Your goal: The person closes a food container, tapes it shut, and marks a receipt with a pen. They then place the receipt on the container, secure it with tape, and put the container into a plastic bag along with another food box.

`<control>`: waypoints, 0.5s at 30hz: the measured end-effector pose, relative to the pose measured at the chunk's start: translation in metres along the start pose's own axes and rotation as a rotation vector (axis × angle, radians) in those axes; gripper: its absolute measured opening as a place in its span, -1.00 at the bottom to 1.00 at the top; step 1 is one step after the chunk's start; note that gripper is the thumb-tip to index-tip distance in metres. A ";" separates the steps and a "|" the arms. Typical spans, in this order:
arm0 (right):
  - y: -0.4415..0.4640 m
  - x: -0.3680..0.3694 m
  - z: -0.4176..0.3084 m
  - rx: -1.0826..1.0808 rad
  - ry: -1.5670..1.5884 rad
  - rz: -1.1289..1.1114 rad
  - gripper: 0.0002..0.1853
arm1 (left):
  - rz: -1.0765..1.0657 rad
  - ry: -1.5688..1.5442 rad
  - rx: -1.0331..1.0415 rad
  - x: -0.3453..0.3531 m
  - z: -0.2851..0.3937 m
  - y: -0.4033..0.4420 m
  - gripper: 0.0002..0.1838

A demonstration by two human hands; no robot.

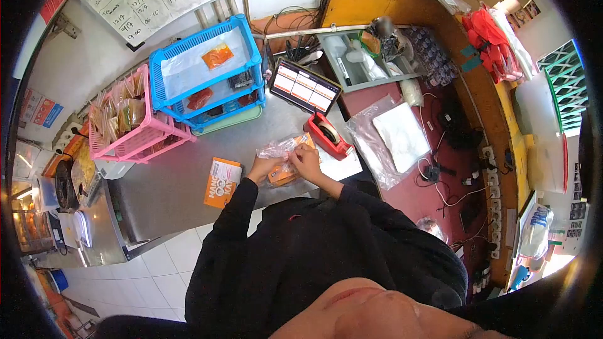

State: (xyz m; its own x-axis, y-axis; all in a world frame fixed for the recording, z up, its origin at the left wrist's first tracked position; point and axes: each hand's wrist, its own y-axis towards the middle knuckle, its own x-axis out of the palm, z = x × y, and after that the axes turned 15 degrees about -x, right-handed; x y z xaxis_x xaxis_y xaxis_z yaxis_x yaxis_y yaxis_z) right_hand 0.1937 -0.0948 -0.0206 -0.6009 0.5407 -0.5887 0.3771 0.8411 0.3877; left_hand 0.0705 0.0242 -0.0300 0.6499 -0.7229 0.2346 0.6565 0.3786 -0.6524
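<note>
My left hand and my right hand meet over a clear plastic bag at the front of the steel table. Both are closed, with the fingers pinching the bag's plastic. Orange printed packaging shows in and under the bag; its exact shape is partly covered by my hands. To the left, an orange box with white lettering lies flat on the table. Just beyond my right hand stands a red tape dispenser with a roll in it.
Blue stacked trays and a pink basket of packets stand at the back left. A tablet leans behind the tape dispenser. Rightward are a grey bin, plastic bags, a white sheet and cables on a red surface.
</note>
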 end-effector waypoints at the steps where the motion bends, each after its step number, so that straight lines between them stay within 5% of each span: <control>1: 0.000 -0.001 -0.001 0.001 0.000 0.002 -0.71 | -0.001 0.002 0.000 0.001 0.000 -0.001 -0.71; 15: -0.001 -0.003 -0.006 -0.008 -0.044 -0.012 -0.71 | 0.056 -0.015 0.024 0.002 -0.005 0.001 -0.68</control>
State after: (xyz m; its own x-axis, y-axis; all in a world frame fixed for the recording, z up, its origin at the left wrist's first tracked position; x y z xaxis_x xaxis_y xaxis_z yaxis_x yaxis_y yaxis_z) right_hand 0.1907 -0.0973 -0.0157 -0.5734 0.5310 -0.6239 0.3648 0.8474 0.3858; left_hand 0.0711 0.0201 -0.0338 0.6915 -0.6913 0.2095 0.6281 0.4322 -0.6471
